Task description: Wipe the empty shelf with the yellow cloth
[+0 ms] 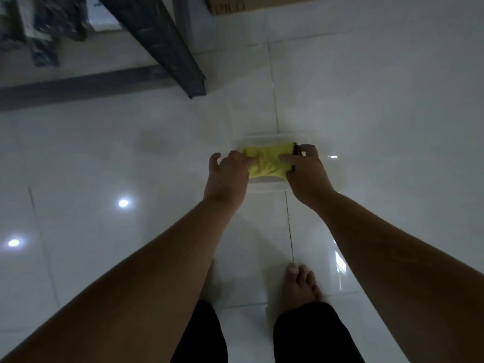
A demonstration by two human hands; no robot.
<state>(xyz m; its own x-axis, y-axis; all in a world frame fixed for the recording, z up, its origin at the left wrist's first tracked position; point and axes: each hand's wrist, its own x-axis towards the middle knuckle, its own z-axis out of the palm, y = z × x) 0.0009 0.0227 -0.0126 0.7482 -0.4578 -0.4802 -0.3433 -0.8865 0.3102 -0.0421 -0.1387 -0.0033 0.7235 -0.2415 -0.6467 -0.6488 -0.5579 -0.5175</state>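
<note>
The wiping has not begun; this looks like the step of getting the cloth ready. The yellow cloth (265,160) sits bunched between both hands, low over a clear plastic tub (264,185) that stands on the white tiled floor (379,100). Whether the cloth hangs just above the tub or rests inside it is hard to tell, as the tub is see-through and the light is dim.

The left hand (229,170) pinches the cloth's left end, with its thumb spread out to the side. The right hand (307,169) grips the right end, the fingers curled round the fabric beside a dark trim on its edge. Gripped at both ends like this, the cloth may be getting wrung or folded, though no water shows.

The dark metal shelf frame (167,45) stands well apart, up and to the left, with some blurred packets lying on a lower level. A cardboard box (235,5) sits at the top edge. The person's bare foot (301,281) rests on the floor below.

What remains, I judge, is nearly everything: carrying the cloth over to the shelf and wiping its empty board.
</note>
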